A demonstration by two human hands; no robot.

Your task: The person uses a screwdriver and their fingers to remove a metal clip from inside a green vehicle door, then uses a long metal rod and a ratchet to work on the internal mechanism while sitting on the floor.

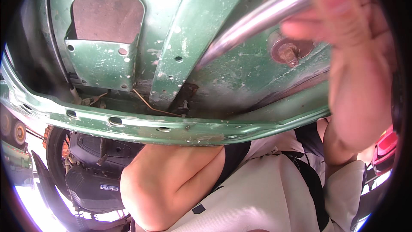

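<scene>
My right hand (343, 21) is raised at the upper right, its fingers closed round a shiny metal bar (262, 21). The hand is blurred, and the bar's upper end runs past it toward the edge of the view. From my grip the bar slants down to the left, its lower part ending by a green ridge (189, 30) on a painted metal panel (227, 81). Whether it touches the panel, I cannot tell. Close below my fingers, a rusty bolt with a round washer (292, 53) sticks out of the panel. My left hand does not show.
A green metal lip (171, 131) with several holes curves across the middle. Left of the ridge is a recessed opening (107, 19); a thin bent rod (150, 105) lies below. Under the lip are a bent bare leg (163, 180), pale cloth (253, 193) and a dark motor scooter (96, 172).
</scene>
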